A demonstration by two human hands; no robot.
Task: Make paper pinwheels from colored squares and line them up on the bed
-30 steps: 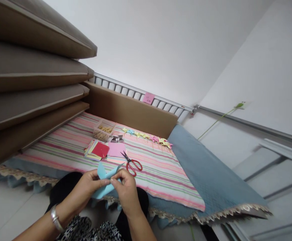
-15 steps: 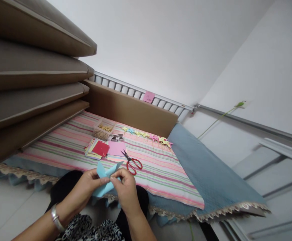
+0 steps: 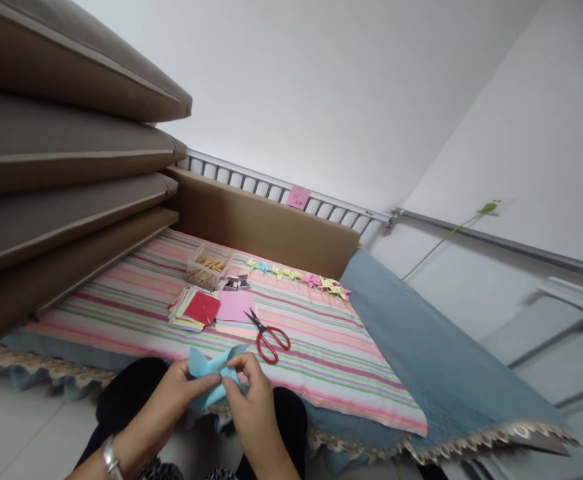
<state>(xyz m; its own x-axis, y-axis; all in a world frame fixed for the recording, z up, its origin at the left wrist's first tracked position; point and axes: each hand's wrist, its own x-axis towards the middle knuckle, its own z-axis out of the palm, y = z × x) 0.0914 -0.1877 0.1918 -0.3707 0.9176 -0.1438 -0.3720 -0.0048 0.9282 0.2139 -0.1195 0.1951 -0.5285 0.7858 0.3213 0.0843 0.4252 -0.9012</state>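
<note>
Between my two hands is a light blue paper pinwheel (image 3: pixel 201 364), its corners folded in toward the centre. My left hand (image 3: pixel 184 388) pinches it from the left, the thumb pressing near the middle. On the other side my right hand (image 3: pixel 249 390) grips the paper with thumb and fingertips near the centre. Scissors with red handles (image 3: pixel 269 339) lie just beyond my right hand, blades spread. Past my hands are a stack of coloured paper squares with a red one (image 3: pixel 203 307) on top and a pile with a pink sheet (image 3: pixel 236 305) uppermost.
A clear box (image 3: pixel 207 265) of small wooden sticks stands farther back, beside a small container (image 3: pixel 234 283) with dark contents. Several finished pinwheels (image 3: pixel 296 275) line the far side of the striped cloth (image 3: pixel 316 360). Stacked brown cushions (image 3: pixel 71 180) rise at the left.
The view has shifted slightly, so the bed and its items sit lower. My hands still hold the blue paper, and my right fingers have moved a little on it.
</note>
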